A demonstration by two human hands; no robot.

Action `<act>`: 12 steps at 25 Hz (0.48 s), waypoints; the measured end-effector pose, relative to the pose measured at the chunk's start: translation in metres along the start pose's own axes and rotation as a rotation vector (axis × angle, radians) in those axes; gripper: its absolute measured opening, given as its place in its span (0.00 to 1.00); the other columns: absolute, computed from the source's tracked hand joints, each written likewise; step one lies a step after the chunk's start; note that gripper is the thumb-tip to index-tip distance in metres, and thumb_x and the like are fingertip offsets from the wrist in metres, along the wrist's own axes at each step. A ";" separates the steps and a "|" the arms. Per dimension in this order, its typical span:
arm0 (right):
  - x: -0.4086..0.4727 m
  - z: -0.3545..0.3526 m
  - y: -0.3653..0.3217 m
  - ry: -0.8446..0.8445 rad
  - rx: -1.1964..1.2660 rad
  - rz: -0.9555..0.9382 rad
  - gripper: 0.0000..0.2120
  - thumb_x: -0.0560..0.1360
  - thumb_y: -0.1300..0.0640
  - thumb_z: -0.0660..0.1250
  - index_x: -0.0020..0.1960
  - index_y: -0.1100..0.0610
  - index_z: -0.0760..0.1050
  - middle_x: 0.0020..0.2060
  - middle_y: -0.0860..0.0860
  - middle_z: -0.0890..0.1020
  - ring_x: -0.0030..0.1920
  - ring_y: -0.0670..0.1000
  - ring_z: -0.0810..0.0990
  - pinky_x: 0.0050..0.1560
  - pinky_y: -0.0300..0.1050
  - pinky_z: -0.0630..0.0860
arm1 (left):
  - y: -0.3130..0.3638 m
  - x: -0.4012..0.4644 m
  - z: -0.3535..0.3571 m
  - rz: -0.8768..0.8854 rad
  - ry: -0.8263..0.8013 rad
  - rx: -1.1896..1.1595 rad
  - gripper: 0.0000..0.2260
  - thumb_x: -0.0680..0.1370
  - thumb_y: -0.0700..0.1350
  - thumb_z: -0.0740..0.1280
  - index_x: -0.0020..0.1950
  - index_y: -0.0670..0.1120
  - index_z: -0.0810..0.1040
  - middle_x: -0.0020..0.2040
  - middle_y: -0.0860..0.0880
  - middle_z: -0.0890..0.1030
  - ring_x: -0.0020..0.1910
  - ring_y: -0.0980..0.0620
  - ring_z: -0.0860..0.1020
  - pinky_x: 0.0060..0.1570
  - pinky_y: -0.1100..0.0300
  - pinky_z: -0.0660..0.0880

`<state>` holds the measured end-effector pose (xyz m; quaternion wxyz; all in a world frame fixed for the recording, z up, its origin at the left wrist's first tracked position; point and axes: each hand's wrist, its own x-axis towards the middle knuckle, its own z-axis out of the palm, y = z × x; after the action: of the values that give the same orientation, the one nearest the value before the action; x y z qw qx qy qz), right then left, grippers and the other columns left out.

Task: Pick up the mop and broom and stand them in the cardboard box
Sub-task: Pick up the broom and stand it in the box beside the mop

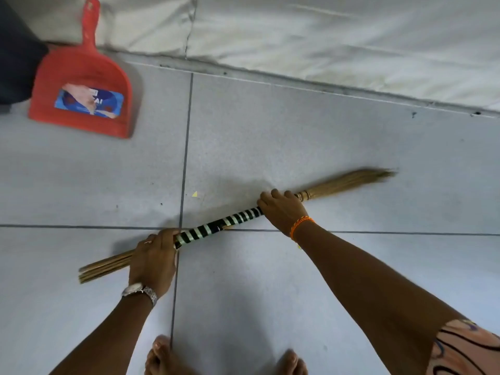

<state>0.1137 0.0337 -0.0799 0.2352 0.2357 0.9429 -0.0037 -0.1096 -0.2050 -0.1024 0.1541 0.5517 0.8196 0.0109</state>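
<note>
A stick broom [216,227] lies slanted across the grey tiled floor, its middle wrapped in black and white striped tape. Its brown bristle tip points to the upper right and its bare stick ends to the lower left. My left hand [154,261] is closed around the broom near the lower end of the tape. My right hand [281,209] grips it at the upper end of the tape, just before the bound bristles. No mop and no cardboard box are in view.
A red dustpan [81,85] with a blue label lies on the floor at the upper left, beside a dark object [16,55]. White cloth [324,33] covers the far side. My bare feet [224,358] stand at the bottom edge.
</note>
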 end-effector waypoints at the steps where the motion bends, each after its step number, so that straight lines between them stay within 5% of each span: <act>1: 0.000 -0.006 0.001 -0.011 0.017 0.030 0.13 0.73 0.64 0.66 0.57 0.57 0.72 0.52 0.55 0.80 0.51 0.58 0.80 0.42 0.52 0.77 | 0.000 0.004 -0.013 0.024 0.104 0.050 0.14 0.73 0.36 0.67 0.58 0.42 0.79 0.47 0.42 0.85 0.48 0.37 0.82 0.58 0.42 0.77; 3: -0.005 -0.031 0.004 -0.017 0.089 0.090 0.12 0.74 0.64 0.65 0.57 0.56 0.71 0.48 0.54 0.81 0.48 0.58 0.80 0.36 0.51 0.75 | 0.001 0.015 -0.057 0.067 0.258 0.123 0.15 0.76 0.38 0.63 0.61 0.46 0.79 0.59 0.43 0.83 0.64 0.38 0.78 0.75 0.40 0.61; 6: -0.024 -0.099 0.012 -0.033 0.265 0.167 0.10 0.76 0.64 0.62 0.56 0.56 0.69 0.47 0.55 0.80 0.46 0.61 0.80 0.33 0.49 0.69 | 0.013 0.036 -0.161 -0.128 0.348 0.071 0.21 0.77 0.41 0.66 0.70 0.49 0.74 0.79 0.37 0.62 0.80 0.34 0.55 0.79 0.41 0.42; 9: -0.051 -0.186 0.020 -0.024 0.444 0.212 0.10 0.74 0.63 0.64 0.54 0.55 0.69 0.47 0.55 0.80 0.46 0.62 0.80 0.38 0.52 0.74 | 0.048 0.043 -0.271 -0.366 0.437 -0.246 0.28 0.79 0.46 0.64 0.78 0.44 0.63 0.79 0.28 0.45 0.80 0.32 0.42 0.80 0.43 0.42; 12: -0.098 -0.298 0.015 0.044 0.582 0.235 0.10 0.72 0.64 0.66 0.51 0.54 0.69 0.46 0.54 0.80 0.45 0.61 0.80 0.41 0.54 0.75 | 0.092 0.034 -0.407 -0.332 0.711 -0.819 0.31 0.80 0.44 0.65 0.80 0.45 0.55 0.79 0.28 0.41 0.81 0.35 0.43 0.80 0.64 0.49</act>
<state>0.0650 0.0384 0.2305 0.1362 0.4007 0.8734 -0.2409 -0.1465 -0.0766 0.2945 0.0699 0.2729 0.8258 0.4885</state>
